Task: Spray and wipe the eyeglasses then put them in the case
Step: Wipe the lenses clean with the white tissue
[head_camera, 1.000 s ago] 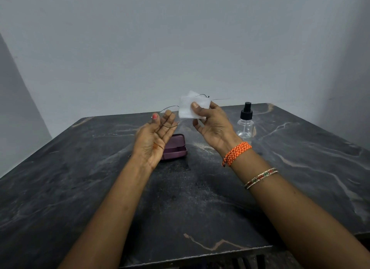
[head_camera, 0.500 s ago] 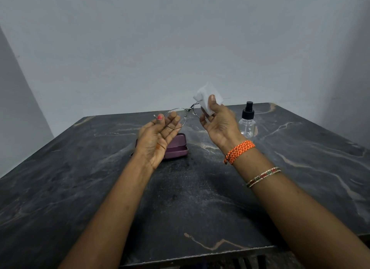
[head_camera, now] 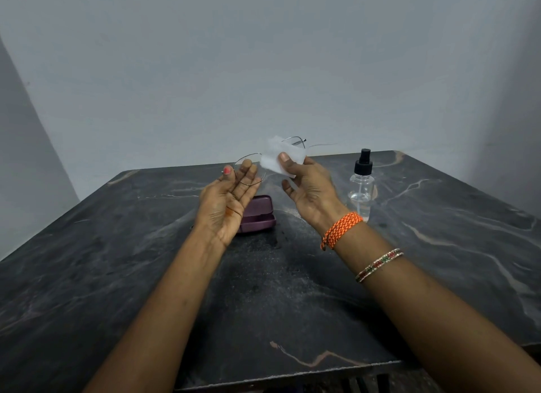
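Thin wire-rimmed eyeglasses are held up above the table's far half. My left hand pinches the left lens rim with thumb and fingers. My right hand presses a white wipe over the right lens, thumb on top; one temple sticks out to the right past the wipe. Behind my left hand lies the purple glasses case, partly hidden by the palm; I cannot tell whether its lid is open. A clear spray bottle with a black pump stands upright to the right of my right hand.
The dark marble table has its front edge just below my forearms and ends near a grey wall behind. An orange thread band and a beaded bangle circle my right wrist.
The wipe, pinched up off the lens half a second ago, is again spread flat over the right lens. The glasses tilted back, right side higher. My left hand stayed on the left rim.
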